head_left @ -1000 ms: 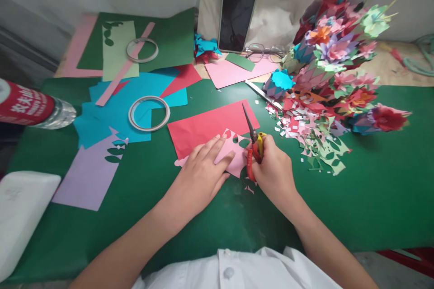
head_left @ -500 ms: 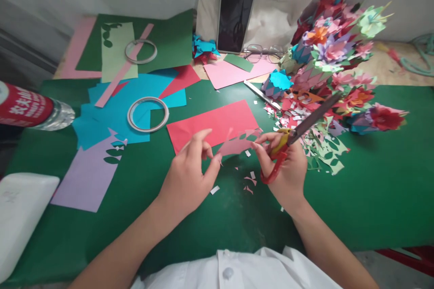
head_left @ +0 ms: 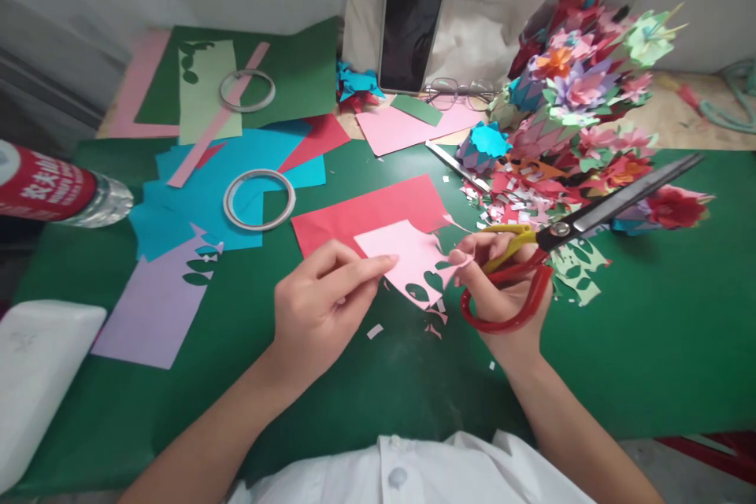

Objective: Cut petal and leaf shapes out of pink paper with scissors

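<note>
Pink paper [head_left: 395, 248]: being held mid-frame, the red card [head_left: 378, 209]'s lower edge overlapped.
Left hand [head_left: 324, 303]: paper's left side being pinched by thumb and fingers.
Right hand [head_left: 513, 303]: cut edge pinched by fingertips, scissors [head_left: 561, 229] gripped too, blades aimed upper right across the flowers [head_left: 584, 87].
Room: offered by green table [head_left: 655, 315], lower right.

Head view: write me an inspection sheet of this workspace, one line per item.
Surface: green table, loose scraps near its middle.
Job's things: pink card with leaf-shaped holes; scissors, blades pointing away from it.
Clutter: scrap heap by paper flowers; two white rings on sheets at left.
Grip: left hand pinches pink card; right hand holds scissors, thumb at the card's edge.
Cables: teal cord at back right; type unclear.
Surroundings: phone upright before white bag, glasses nearby, bottle at left.
</note>
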A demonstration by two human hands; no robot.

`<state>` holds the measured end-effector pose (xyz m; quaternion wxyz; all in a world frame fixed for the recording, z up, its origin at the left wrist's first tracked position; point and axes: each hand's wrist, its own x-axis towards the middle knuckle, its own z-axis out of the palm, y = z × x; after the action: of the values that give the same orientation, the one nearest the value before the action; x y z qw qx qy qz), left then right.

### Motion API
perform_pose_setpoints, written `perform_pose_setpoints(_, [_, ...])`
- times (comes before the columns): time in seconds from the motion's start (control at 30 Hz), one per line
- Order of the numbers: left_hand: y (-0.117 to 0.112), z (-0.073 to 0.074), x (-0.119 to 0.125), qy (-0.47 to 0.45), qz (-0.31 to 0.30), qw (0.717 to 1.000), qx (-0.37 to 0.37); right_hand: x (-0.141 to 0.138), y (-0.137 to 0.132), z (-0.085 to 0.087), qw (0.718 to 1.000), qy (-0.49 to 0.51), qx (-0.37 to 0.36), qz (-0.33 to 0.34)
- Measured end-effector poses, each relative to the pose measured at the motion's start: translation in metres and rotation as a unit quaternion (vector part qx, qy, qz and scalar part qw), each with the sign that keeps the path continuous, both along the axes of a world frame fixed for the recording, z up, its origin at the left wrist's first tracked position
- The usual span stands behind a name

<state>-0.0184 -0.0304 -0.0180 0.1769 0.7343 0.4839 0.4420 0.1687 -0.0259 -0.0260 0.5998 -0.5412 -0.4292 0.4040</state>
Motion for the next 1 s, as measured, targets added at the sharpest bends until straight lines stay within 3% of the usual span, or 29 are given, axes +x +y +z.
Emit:
perform_pose_setpoints(0.07, [-0.002,0.000,-0.001,0.033,0.020,0.996,0.076,0.000,-0.001,-0.001,0.999,0.030,-0.009,0.018])
perform_pose_setpoints(0.17, [-0.005,0.000,-0.002,0.064,0.035,0.988,0.133,-0.001,-0.005,-0.003,0.994,0.069,-0.048,0.067])
perform_pose_setpoints(0.27, [-0.008,0.001,-0.002,0.096,0.040,0.983,0.154,-0.004,-0.008,-0.005,0.981,0.110,-0.099,0.125])
perform_pose_setpoints(0.37, [-0.010,0.004,-0.002,0.138,0.033,0.981,0.130,-0.005,-0.011,-0.008,0.973,0.147,-0.077,0.160])
perform_pose_setpoints(0.7, [-0.010,-0.004,0.003,0.073,-0.026,0.996,0.043,-0.005,-0.013,-0.009,0.993,-0.043,-0.088,0.064])
perform_pose_setpoints(0.8, [-0.012,-0.003,0.005,-0.049,-0.022,0.995,-0.078,-0.005,-0.012,-0.008,0.993,-0.057,-0.071,0.074])
perform_pose_setpoints(0.9, [-0.010,0.001,0.003,-0.223,-0.030,0.940,-0.256,-0.005,-0.011,-0.006,0.992,-0.034,-0.045,0.110])
perform_pose_setpoints(1.0, [-0.002,0.006,0.000,-0.255,-0.067,0.886,-0.381,-0.004,-0.010,-0.002,0.986,-0.051,-0.050,0.147])
